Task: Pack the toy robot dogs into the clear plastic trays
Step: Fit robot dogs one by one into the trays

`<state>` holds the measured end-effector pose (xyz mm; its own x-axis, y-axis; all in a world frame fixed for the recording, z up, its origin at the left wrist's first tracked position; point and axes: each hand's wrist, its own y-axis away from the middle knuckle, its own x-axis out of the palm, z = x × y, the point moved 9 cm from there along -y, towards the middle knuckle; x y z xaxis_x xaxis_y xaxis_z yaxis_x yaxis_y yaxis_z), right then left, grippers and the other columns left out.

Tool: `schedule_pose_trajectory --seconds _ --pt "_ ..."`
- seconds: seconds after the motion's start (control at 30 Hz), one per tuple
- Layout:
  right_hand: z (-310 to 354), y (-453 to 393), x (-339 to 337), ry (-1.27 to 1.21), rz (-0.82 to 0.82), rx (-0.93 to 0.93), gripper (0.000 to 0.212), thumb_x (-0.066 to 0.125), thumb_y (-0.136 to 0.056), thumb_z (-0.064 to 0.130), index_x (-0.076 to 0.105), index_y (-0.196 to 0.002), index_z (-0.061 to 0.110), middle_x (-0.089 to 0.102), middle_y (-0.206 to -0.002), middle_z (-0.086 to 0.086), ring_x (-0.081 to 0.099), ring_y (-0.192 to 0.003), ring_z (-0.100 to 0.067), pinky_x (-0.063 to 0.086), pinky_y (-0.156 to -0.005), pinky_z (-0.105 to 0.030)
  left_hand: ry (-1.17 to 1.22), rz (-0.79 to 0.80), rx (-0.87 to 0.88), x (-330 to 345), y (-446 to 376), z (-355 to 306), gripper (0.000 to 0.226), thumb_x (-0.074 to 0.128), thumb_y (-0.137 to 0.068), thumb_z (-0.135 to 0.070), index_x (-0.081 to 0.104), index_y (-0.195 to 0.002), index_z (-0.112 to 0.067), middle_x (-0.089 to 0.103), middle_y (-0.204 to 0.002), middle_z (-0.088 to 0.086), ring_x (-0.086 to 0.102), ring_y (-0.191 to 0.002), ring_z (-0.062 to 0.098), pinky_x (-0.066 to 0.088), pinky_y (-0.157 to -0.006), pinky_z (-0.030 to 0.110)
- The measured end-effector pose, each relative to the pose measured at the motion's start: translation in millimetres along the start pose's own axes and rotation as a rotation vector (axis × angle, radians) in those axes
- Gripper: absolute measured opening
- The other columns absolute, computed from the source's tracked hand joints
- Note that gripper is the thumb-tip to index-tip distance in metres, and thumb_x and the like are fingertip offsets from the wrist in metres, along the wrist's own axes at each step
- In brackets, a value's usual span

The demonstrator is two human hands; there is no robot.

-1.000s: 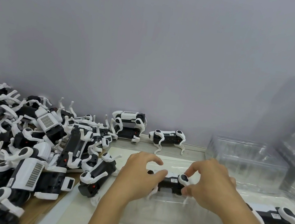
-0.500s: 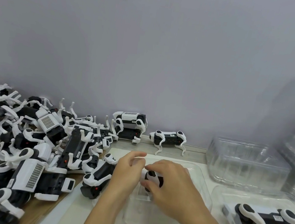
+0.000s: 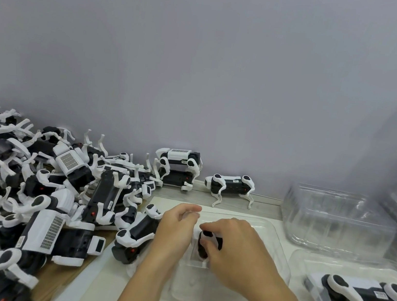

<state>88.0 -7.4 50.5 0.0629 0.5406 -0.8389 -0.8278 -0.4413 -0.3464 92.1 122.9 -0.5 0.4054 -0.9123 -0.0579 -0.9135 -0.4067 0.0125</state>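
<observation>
Both hands meet low in the middle of the frame over a clear plastic tray (image 3: 274, 240): the right hand (image 3: 236, 252) comes in from the lower right with its fingers curled round a black-and-white toy robot dog (image 3: 206, 244), which sits under its fingertips and just right of the left hand (image 3: 175, 228). That left hand rests beside it, fingers bent and thumb near forefinger close to the tray's far-left corner; whether it pinches anything I cannot tell. Filling the whole left side of the frame is a big heap of toy dogs (image 3: 41, 192), legs sticking out every way, its nearest dog touching the left wrist. At the right edge, a stack of empty clear trays (image 3: 336, 218) sits against the wall, with more clear plastic behind it, blurred. In the lower right corner a second tray (image 3: 304, 262) holds a packed dog (image 3: 361, 292) lying on its side, well apart from the hands. By the wall at mid-frame two dogs are stacked (image 3: 179, 168), and just right of them a single dog (image 3: 231, 187) stands on its legs.
</observation>
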Motion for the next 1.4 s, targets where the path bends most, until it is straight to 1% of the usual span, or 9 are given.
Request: schedule_pose_trajectory --seconds 0.17,0.33,0.6,0.7,0.8,0.9,1.03,1.23,1.4 --pt "-1.1 -1.6 -1.4 -0.009 0.033 0.027 0.021 0.052 -0.093 0.029 0.072 -0.102 0.028 0.071 -0.094 0.006 0.058 -0.097 -0.018 0.048 -0.084 -0.033 -0.017 0.016 0.022 2.0 -0.4 -2.0 0.028 0.052 -0.093 -0.005 0.072 -0.095 -0.026 0.07 -0.101 -0.011 0.06 -0.102 -0.002 0.041 -0.077 0.013" --pt "0.2 -0.2 -1.4 0.032 0.044 0.028 0.022 0.048 -0.094 0.028 0.07 -0.093 0.025 0.069 -0.084 0.004 0.054 -0.09 -0.02 0.046 -0.076 -0.032 -0.037 0.024 0.028 2.6 0.3 -1.4 0.026 0.054 -0.093 -0.007 0.071 -0.097 -0.027 0.07 -0.104 -0.011 0.06 -0.104 -0.001 0.041 -0.076 0.013" --pt "-6.1 -2.3 0.2 -0.084 0.077 0.064 0.022 0.05 -0.096 0.026 0.071 -0.098 0.019 0.072 -0.093 0.004 0.059 -0.095 -0.018 0.046 -0.091 -0.034 -0.079 0.049 0.001 3.2 2.9 -0.8 0.041 0.047 -0.086 0.004 0.069 -0.102 -0.027 0.068 -0.108 -0.007 0.061 -0.103 0.005 0.045 -0.076 0.02" --pt "-19.4 -1.9 -15.4 -0.197 0.016 0.151 0.021 0.059 -0.095 0.028 0.073 -0.11 0.027 0.068 -0.107 0.014 0.06 -0.098 -0.003 0.045 -0.087 -0.015 -0.092 0.059 0.01 4.1 3.8 -2.1 0.043 0.047 -0.086 0.006 0.069 -0.103 -0.028 0.068 -0.108 -0.007 0.061 -0.102 0.004 0.045 -0.074 0.019" --pt "-41.6 0.2 -39.0 -0.102 -0.031 0.222 0.017 0.063 -0.092 0.027 0.073 -0.106 0.031 0.064 -0.102 0.017 0.058 -0.106 -0.007 0.043 -0.096 -0.027 -0.093 0.056 0.015 4.2 3.9 -3.0 0.043 0.049 -0.085 0.007 0.069 -0.103 -0.027 0.069 -0.108 -0.005 0.062 -0.1 0.005 0.046 -0.073 0.018" --pt "-64.5 7.6 -54.0 0.033 0.025 0.331 0.011 0.069 -0.089 0.035 0.072 -0.099 0.032 0.063 -0.105 0.015 0.055 -0.111 -0.01 0.04 -0.1 -0.036 -0.091 0.066 0.017 5.0 4.4 -2.9 0.042 0.051 -0.083 0.008 0.069 -0.105 -0.024 0.069 -0.108 -0.003 0.063 -0.101 0.007 0.046 -0.074 0.016" --pt "-73.8 12.9 -52.9 0.055 0.052 0.42 0.008 0.072 -0.086 0.042 0.074 -0.083 0.035 0.067 -0.103 0.015 0.056 -0.109 -0.013 0.038 -0.094 -0.035 -0.096 0.072 0.018 5.0 5.2 -3.3 0.043 0.052 -0.083 0.008 0.069 -0.106 -0.024 0.068 -0.109 -0.003 0.062 -0.102 0.006 0.047 -0.076 0.016" --pt "-75.3 15.2 -50.3 0.041 0.002 0.489 0.01 0.072 -0.086 0.035 0.074 -0.076 0.033 0.057 -0.082 0.014 0.055 -0.103 -0.017 0.045 -0.09 -0.035 -0.1 0.078 0.014 5.5 6.3 -3.8 0.042 0.051 -0.084 0.007 0.068 -0.106 -0.025 0.068 -0.109 -0.005 0.062 -0.102 0.005 0.045 -0.074 0.017" --pt "-76.7 14.0 -47.6 0.02 0.049 0.479 0.013 0.073 -0.086 0.034 0.073 -0.073 0.032 0.057 -0.082 0.014 0.056 -0.103 -0.016 0.047 -0.092 -0.037 -0.107 0.081 0.01 5.5 6.5 -3.3 0.044 0.051 -0.084 0.008 0.068 -0.106 -0.026 0.068 -0.11 -0.006 0.061 -0.103 0.002 0.044 -0.074 0.016"
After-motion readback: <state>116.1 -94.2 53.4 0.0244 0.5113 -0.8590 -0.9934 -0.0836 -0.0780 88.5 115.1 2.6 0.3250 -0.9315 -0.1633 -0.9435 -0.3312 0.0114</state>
